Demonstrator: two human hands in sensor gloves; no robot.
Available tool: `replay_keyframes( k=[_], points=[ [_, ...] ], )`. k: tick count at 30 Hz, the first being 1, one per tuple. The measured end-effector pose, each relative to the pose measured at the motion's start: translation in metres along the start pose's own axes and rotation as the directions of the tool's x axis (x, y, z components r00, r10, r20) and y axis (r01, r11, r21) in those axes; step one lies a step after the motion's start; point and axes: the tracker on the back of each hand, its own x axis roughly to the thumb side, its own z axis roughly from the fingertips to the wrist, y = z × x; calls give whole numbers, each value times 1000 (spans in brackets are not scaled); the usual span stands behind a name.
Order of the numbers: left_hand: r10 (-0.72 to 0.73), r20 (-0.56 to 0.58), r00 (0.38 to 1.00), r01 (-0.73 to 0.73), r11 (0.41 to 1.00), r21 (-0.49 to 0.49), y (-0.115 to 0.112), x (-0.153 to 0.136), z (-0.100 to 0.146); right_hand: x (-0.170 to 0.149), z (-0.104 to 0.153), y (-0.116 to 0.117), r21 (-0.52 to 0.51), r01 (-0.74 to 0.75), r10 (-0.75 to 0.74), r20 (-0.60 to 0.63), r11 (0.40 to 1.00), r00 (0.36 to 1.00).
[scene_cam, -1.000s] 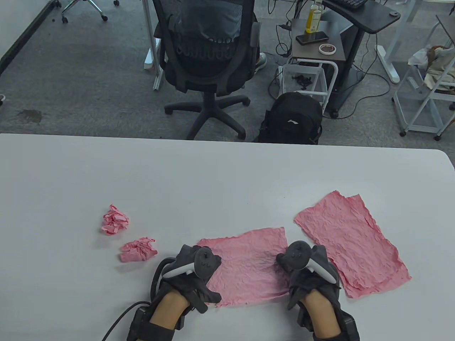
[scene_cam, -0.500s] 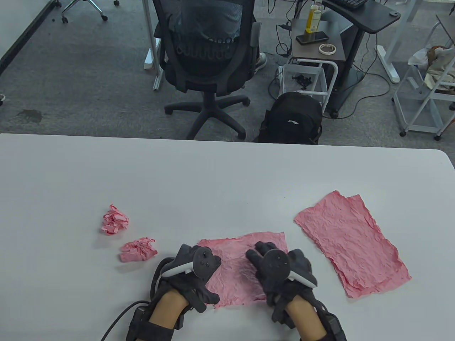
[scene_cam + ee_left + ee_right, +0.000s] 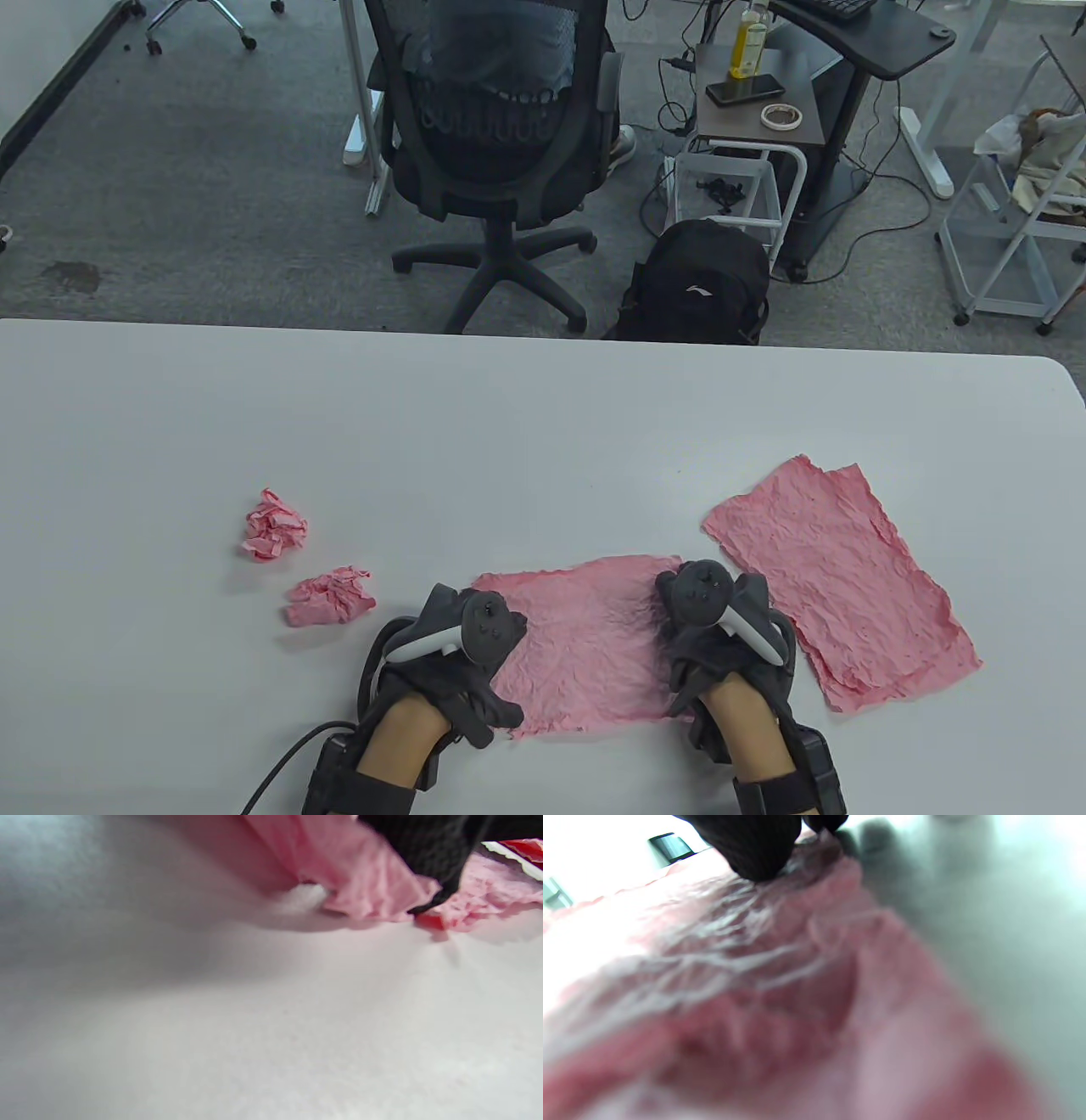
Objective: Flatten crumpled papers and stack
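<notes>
A wrinkled pink sheet (image 3: 585, 654) lies spread out near the table's front edge. My left hand (image 3: 462, 637) presses on its left edge, and in the left wrist view a black fingertip (image 3: 432, 853) touches the paper (image 3: 365, 878). On the sheet's right edge rests my right hand (image 3: 713, 620), palm down. The right wrist view shows a gloved fingertip (image 3: 755, 844) pushing on the creased paper (image 3: 746, 984). A stack of flattened pink sheets (image 3: 840, 577) lies just to the right. Two crumpled pink balls (image 3: 273, 526) (image 3: 329, 597) sit left of my left hand.
The white table (image 3: 509, 407) runs across the view, with its rounded far right corner at the back. A black cable (image 3: 284, 760) trails from my left wrist off the front edge. Beyond the table stand an office chair (image 3: 496, 127) and a black backpack (image 3: 700, 284).
My right hand slid left to the middle of the sheet, then back to its right edge. The left hand stayed on the left edge. The sheet lies slightly flatter.
</notes>
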Motion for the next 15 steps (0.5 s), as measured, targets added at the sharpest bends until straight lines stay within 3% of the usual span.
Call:
replay_keyframes(
  k=[3, 6, 8, 10, 13, 15],
  points=[
    [-5, -1, 1000, 5, 1000, 2, 0, 0, 0, 45, 19, 10, 25, -66, 61, 168, 998, 984],
    [6, 6, 1000, -6, 1000, 4, -1, -1, 0, 86, 25, 36, 174, -193, 123, 347, 966, 930],
    [6, 7, 1000, -6, 1000, 5, -1, -2, 1, 84, 23, 34, 287, -222, 144, 269, 932, 952],
    [18, 10, 1000, -18, 1000, 14, -2, -2, 1, 68, 19, 28, 245, -105, 44, 241, 964, 969],
    [18, 11, 1000, -19, 1000, 12, -2, -2, 0, 30, 16, 16, 293, 31, -57, 81, 956, 995],
    [15, 14, 1000, -15, 1000, 20, -2, -2, 1, 7, 15, 9, 257, 80, -78, -16, 963, 997]
  ],
)
